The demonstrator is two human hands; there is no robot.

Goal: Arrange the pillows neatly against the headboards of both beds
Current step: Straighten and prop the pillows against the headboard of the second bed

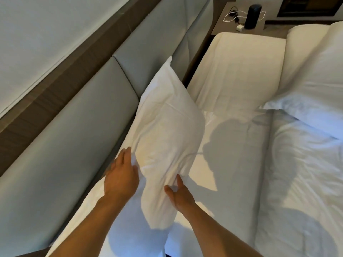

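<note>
Your left hand (121, 175) flat, fingers spread, against pillow (167, 138) left edge. Your right hand (179, 194) pinches pillow's lower right fabric. Pillow stands tilted beside padded headboard (89, 115), on bed sheet (232, 164). Second pillow (311, 101) at 3 o'clock. Nightstand (241, 17) at 1 o'clock.

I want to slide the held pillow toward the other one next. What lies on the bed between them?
In the head view, only bare white sheet with the person's shadow separates the held pillow from the other pillow; nothing else lies there.
</note>
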